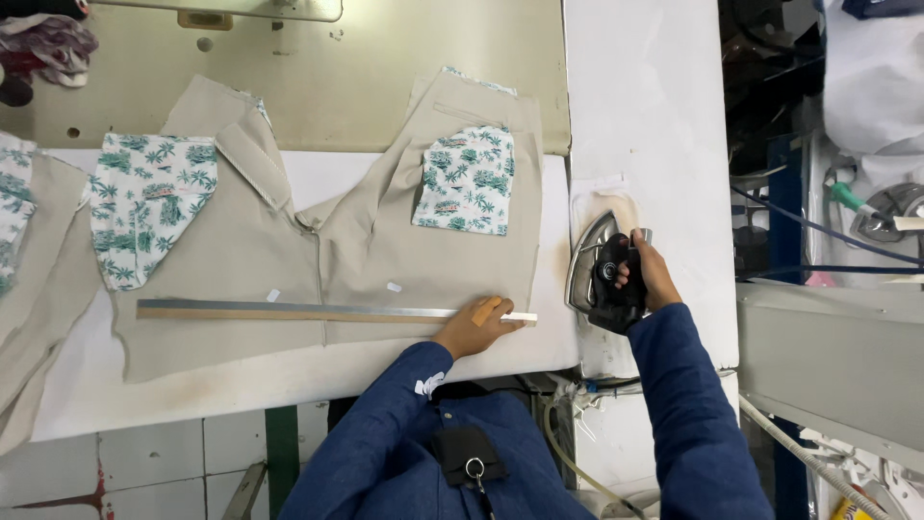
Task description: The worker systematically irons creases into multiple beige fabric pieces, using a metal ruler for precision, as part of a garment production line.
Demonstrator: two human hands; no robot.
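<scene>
A beige garment (289, 241) lies spread flat on the white padded table (241, 380), with two white pockets printed in green leaves, one at the left (144, 217) and one at the right (467, 181). A long metal ruler (308, 311) lies across the fabric's lower part. My left hand (476, 327) presses down on the ruler's right end. My right hand (650, 274) grips the black handle of a steam iron (599, 274) that stands tipped on its side on a scorched white pad, right of the garment.
More beige and leaf-print pieces (29, 250) hang over the table's left edge. A sewing machine bed (318, 58) sits behind. Hoses and cables (818, 231) run at the right, beside a grey metal surface (828, 347).
</scene>
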